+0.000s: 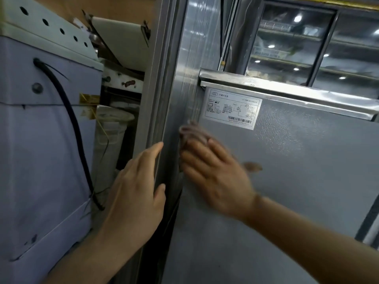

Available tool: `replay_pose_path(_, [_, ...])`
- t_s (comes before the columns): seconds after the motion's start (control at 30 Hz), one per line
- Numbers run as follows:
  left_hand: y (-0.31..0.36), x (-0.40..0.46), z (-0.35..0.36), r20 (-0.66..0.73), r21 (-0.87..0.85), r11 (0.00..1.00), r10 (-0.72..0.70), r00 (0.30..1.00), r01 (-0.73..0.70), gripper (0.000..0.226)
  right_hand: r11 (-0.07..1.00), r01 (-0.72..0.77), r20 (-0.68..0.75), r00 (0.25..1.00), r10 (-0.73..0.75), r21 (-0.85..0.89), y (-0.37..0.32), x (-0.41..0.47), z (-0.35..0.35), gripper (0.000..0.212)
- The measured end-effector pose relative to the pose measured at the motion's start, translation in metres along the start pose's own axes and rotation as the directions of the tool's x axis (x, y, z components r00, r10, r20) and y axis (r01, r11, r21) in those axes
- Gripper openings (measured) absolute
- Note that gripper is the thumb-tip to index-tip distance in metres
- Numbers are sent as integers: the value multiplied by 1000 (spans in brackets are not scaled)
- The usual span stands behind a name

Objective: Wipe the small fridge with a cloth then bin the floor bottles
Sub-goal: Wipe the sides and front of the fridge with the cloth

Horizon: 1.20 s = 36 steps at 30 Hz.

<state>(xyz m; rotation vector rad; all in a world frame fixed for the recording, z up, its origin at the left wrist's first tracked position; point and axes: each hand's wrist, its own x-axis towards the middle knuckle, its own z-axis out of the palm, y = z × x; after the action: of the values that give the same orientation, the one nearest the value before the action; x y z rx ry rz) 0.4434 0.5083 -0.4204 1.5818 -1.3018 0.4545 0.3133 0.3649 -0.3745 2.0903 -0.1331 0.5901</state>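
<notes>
Head view: two hands (135,187) (217,173), one cloth (191,133), one fridge (297,171).

Left hand (135,193) flat, fingers extended; right hand (215,177) spread, blurred, fingers possibly pressing something.

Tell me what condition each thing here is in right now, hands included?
Left hand: open, flat against the fridge's edge strip.
Right hand: pressing a cloth on the panel, blurred.
Cloth: crumpled, mostly under the fingers.
Grey fridge panel: upright, textured.
Rating label: stuck flat, intact.
Black cable: hanging slack from the neighbouring white unit.
</notes>
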Motion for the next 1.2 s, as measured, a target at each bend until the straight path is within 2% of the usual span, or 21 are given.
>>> replay_pose_path(0.07, [-1,-6,-2,24,9,1000,8,1000,-9,78,998,64,110,992,-64,-4,-31,-13,13,41])
replay_pose_path(0.13, [-3,-14,-5,52,24,1000,13,999,-15,77,988,152,241,959,-150,9,-60,-26,24,38])
replay_pose_path(0.2, [-7,-20,-9,77,30,999,13,997,-15,75,975,215,315,924,-219,45,-75,-35,27,36])
replay_pose_path(0.33, [-14,-30,-8,100,23,1000,1,995,-4,74,964,267,244,935,-257,-10,-44,-40,16,49])
replay_pose_path(0.43, [-14,-34,4,126,9,1000,-11,992,10,75,995,97,103,990,-92,-39,8,-31,-5,57])
replay_pose_path(0.53, [-14,-33,21,154,-36,999,-19,988,25,77,996,-70,-15,997,70,-58,45,-19,-19,55])
replay_pose_path(0.67, [-18,-37,41,179,-72,995,-49,983,62,81,982,-189,-137,973,187,-5,21,-25,-3,56])
replay_pose_path(0.73, [-19,-41,46,192,-59,996,-56,980,69,82,990,-137,-107,984,139,29,-7,-44,12,56])
replay_pose_path(0.83, [-15,-45,48,207,-53,997,-41,978,52,83,999,19,44,999,-21,29,-45,-87,30,57])
replay_pose_path(0.93, [-5,-45,50,239,-60,997,-26,971,41,85,985,170,236,957,-170,22,-67,-126,36,60])
replay_pose_path(1.0, [3,-44,53,264,-68,998,14,965,4,90,974,226,293,930,-221,16,-64,-136,32,63])
replay_pose_path(1.07, [9,-40,57,281,-68,998,28,959,-9,93,974,227,254,941,-222,12,-49,-134,25,62])
replay_pose_path(1.2, [8,-26,58,252,-101,992,-45,967,72,95,1000,5,89,996,-7,24,0,-106,3,58])
